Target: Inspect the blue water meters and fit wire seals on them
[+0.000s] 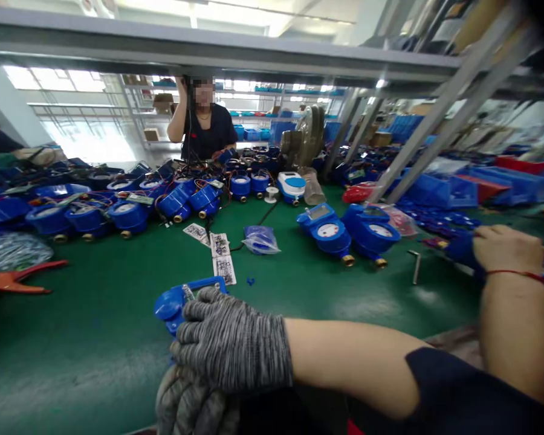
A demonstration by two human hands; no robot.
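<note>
The blue meter (168, 306) could slip on the counter (81, 350) if the right hand (229, 343) gripping it loosens; whether the left hand (191, 403) holds it, I cannot tell.

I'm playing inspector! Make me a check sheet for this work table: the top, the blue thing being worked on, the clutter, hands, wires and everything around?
Surface: green tabletop, shiny in patches.
Job's things: blue meter, partly hidden by the right hand.
Clutter: printed labels, bag of blue parts, metal hex key.
Hands: both gloved; right lies over the meter, left hand is below it, grip unclear.
Cables: black cord near the bag; thin wires on the rear meters.
Surroundings: person across the table; another person's bare hand at the right; fan behind.
</note>
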